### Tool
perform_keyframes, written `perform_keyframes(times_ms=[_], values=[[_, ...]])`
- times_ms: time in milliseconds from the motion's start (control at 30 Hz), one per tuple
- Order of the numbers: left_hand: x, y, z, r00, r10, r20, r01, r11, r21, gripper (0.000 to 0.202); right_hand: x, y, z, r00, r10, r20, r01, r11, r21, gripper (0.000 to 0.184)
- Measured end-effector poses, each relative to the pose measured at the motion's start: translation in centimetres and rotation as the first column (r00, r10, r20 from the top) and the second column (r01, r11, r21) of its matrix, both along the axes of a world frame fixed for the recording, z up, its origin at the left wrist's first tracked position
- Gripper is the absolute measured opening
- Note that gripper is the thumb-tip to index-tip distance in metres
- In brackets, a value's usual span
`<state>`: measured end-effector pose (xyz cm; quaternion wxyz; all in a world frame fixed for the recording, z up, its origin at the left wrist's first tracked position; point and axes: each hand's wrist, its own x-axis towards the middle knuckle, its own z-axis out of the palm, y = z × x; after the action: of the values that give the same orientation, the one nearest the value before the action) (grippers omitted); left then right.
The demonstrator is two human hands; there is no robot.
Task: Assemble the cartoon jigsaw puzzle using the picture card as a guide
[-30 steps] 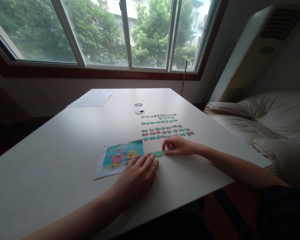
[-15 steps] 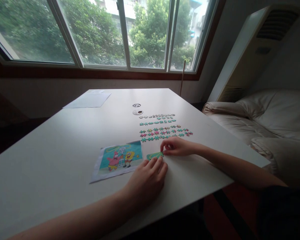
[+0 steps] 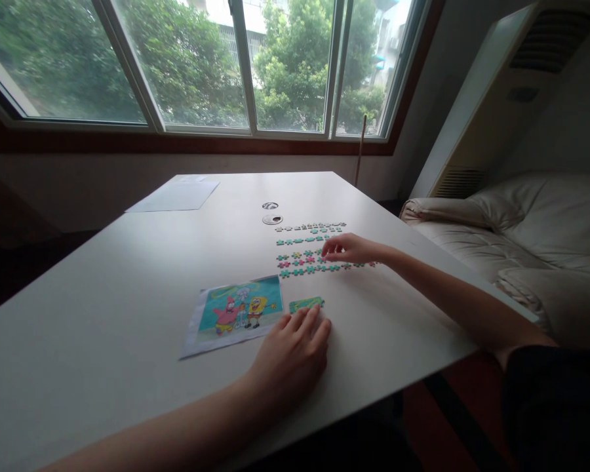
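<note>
My left hand (image 3: 295, 344) lies flat on the table, its fingers stretched over the lower edge of a small joined section of green puzzle (image 3: 305, 304). My fingers hide part of that section. Beyond it, my right hand (image 3: 351, 249) hovers over rows of loose puzzle pieces (image 3: 297, 271), fingers bent downward and slightly apart, with no piece visible in them. It covers some pieces in the middle rows. Left of the joined section rests a printed picture sheet (image 3: 236, 311) with pink and yellow cartoon figures on turquoise.
The white table (image 3: 103, 295) reaches toward the window. Two small round items (image 3: 272, 219) lie beyond the pieces. White paper (image 3: 174, 195) sits at the far left edge. A cream leather sofa (image 3: 531, 216) stands to the right, beside a tall air conditioner (image 3: 476, 105).
My right hand has left the joined puzzle section and moved forward over the rows of loose pieces. My left hand has stayed at the section's lower edge.
</note>
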<state>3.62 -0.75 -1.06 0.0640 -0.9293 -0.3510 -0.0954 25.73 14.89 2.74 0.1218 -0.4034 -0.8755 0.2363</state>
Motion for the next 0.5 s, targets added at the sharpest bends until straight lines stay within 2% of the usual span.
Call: perform_keyframes(times_ms=[133,267,500], values=[[0.0,-0.1,0.1,1.0,0.024,0.006,-0.024,1.0,0.007,0.028,1.1,4.6,-0.6,0.98,-0.164,0.112,0.15,0.981,0.124,0.022],[0.1,-0.1,0.0,0.999,0.03,0.025,-0.03,0.999,0.015,0.027,1.3,7.9,-1.6,0.957,-0.244,0.156,0.212,0.957,0.199,0.021],[0.1,-0.2,0.0,0.999,0.029,0.037,-0.03,0.999,0.017,0.028,0.3,10.0,-2.4,0.94,-0.295,0.174,0.251,0.939,0.234,0.027]])
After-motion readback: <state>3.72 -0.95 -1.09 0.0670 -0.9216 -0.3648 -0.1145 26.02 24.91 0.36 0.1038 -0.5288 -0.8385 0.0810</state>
